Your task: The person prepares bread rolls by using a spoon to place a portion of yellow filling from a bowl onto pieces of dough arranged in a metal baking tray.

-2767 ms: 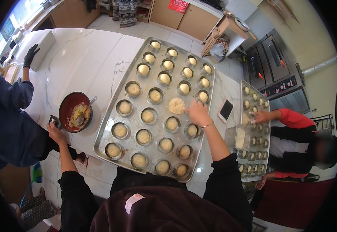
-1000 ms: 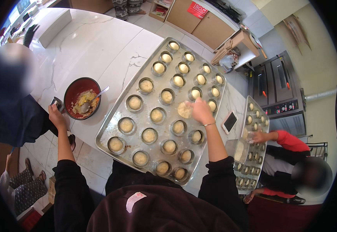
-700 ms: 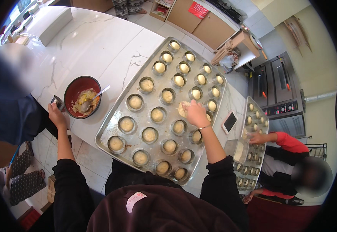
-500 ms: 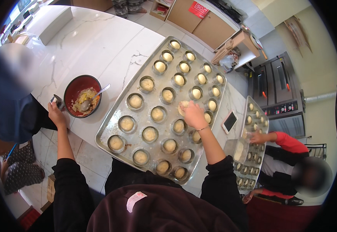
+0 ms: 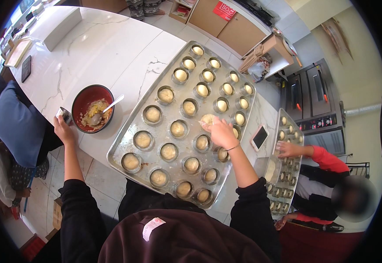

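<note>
My left hand point(image 5: 64, 130) holds a short metal ring point(image 5: 64, 115) beside the dark bowl point(image 5: 74, 101), at the counter's edge. In the bowl lies a pale and yellow chopped filling point(image 5: 95, 110) with a metal spoon point(image 5: 113, 104) leaning on the rim. My right hand point(image 5: 224, 135) is over the large baking tray point(image 5: 153, 140), its fingers closed on the lower right edge of a flattened round of dough point(image 5: 207, 121). Part of that dough is under my fingers. Around it stand rows of metal rings, each with a dough ball point(image 5: 178, 128) inside.
A phone point(image 5: 259, 138) lies right of the tray. Farther right, a co-worker's hand point(image 5: 288, 149) reaches over a second tray point(image 5: 283, 116) of rings, by a clear container point(image 5: 270, 168). An oven point(image 5: 309, 98) stands behind. Another person point(image 5: 22, 120) is at the left counter edge.
My right fingers have drawn back slightly to the dough's edge, showing more of it. The person at left has shifted away, uncovering a dark device on the counter. The co-worker's hand has moved slightly.
</note>
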A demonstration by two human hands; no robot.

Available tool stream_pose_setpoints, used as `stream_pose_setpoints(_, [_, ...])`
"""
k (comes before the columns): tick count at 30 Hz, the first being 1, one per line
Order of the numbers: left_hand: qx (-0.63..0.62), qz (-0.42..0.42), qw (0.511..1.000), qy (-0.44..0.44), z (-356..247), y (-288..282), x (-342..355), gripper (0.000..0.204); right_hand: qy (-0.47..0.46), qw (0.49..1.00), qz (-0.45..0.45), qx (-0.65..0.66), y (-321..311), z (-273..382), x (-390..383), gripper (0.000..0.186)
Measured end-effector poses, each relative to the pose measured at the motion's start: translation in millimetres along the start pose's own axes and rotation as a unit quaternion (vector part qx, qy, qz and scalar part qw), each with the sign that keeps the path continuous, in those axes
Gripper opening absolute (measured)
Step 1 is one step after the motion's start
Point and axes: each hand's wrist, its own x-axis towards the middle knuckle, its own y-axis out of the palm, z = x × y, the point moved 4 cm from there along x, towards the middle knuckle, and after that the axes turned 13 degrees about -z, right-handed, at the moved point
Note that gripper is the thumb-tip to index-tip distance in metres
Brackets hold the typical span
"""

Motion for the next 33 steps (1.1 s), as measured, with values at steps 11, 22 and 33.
stream_pose_setpoints(11, [0.023, -0.005, 0.999, 0.04, 12.6, 1.1, 5.8, 0.042, -0.027, 0.999, 0.035, -0.024, 6.0, -1.7, 1.9, 0.047])
stream_pose_setpoints(22, [0.035, -0.009, 0.999, 0.02, 15.8, -2.4, 7.5, 0.045, -0.008, 0.997, 0.071, 0.03, -6.2, -5.1, 3.1, 0.054])
stream_pose_setpoints(33, [0.044, -0.006, 0.999, 0.021, 23.2, -0.4, 8.6, 0.044, -0.004, 0.997, 0.067, 0.027, 2.2, -16.0, -18.5, 0.062])
